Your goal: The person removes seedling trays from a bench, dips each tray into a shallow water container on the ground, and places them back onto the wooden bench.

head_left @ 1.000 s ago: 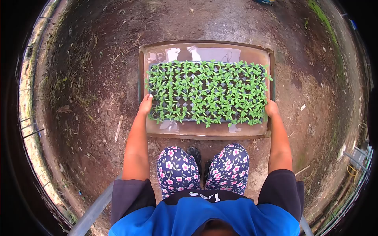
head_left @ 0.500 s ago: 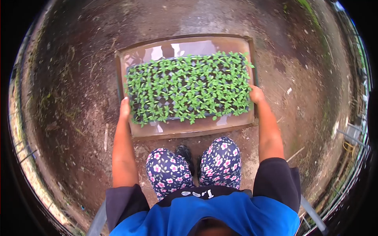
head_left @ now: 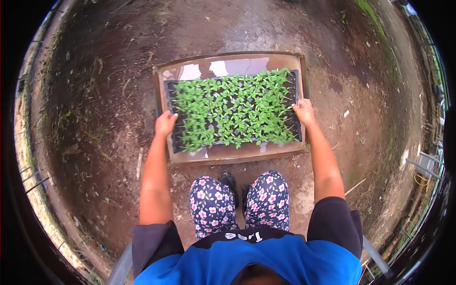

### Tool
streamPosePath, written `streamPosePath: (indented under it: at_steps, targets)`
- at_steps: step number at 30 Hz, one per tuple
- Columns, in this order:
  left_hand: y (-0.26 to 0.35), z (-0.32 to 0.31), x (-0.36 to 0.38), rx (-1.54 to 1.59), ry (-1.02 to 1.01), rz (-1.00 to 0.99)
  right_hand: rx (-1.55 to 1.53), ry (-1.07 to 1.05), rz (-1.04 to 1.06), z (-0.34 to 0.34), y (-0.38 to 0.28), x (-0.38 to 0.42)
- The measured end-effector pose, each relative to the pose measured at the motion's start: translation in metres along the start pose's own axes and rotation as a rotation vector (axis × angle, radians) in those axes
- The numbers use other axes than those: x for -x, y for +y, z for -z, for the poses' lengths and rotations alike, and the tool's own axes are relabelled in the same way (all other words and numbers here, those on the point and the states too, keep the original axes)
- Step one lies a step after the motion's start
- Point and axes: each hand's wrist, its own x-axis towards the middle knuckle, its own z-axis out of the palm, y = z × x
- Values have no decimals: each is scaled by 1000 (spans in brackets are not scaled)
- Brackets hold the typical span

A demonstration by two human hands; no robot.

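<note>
A black seedling tray [head_left: 174,138], full of small green seedlings [head_left: 237,104], is over a shallow basin [head_left: 237,155] of brownish water. My left hand [head_left: 166,123] grips the tray's left edge, with the thumb on top of the rim. At the right edge, my right hand [head_left: 304,112] holds the rim, its fingers curled and partly hidden. The tray's underside is hidden, so its height over the water cannot be told. Seedlings near both ends lean inward and look blurred.
Brown soil ground [head_left: 109,109] surrounds the basin. My knees in flowered trousers [head_left: 215,204] and dark shoes [head_left: 229,183] are just below its near edge. A metal frame with a yellow loop [head_left: 421,179] stands at the far right.
The seedlings at both ends now lean inward, baring the tray's end rims. My left hand has moved right and its thumb now shows over the rim. The basin's left side appears further right.
</note>
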Motion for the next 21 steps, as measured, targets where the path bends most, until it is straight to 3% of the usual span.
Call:
streamPosePath:
  at_steps: [1, 3, 5, 6, 7, 8, 10, 12, 13, 15, 18, 19, 21]
  targets:
    - [21, 10, 10, -77, -7, 8, 17, 96, 157, 5, -19, 8]
    - [43, 21, 30, -14, 74, 9, -147, 75, 43, 34, -76, 25]
    - [103, 72, 61, -104, -32, 131, -154, 88, 107, 69, -120, 42]
    - [124, 106, 76, -126, -21, 98, -137, 4, 94, 103, -143, 49]
    - [111, 128, 87, 59, 78, -18, -161, 121, 239, 134, -144, 58]
    - [116, 173, 98, 9, 36, 32, -318, 76, 150, 192, -174, 73]
    - [129, 258, 130, 344, 36, -99, -483, -52, -54, 287, -201, 98]
    - [128, 324, 154, 577, -20, 33, -638, -53, -81, 371, -241, 126]
    - [171, 365, 184, 601, -26, 128, -694, -63, -141, 390, -233, 135]
    - [177, 413, 188, 581, -50, 149, -1130, -135, -228, 431, -257, 140]
    - [230, 447, 212, 791, -60, 177, -1175, -151, -304, 447, -271, 147]
    - [210, 439, 199, 756, -61, 149, -1103, -136, -322, 443, -274, 146]
    - [200, 414, 182, 719, -63, 137, -526, -27, -179, 410, -264, 131]
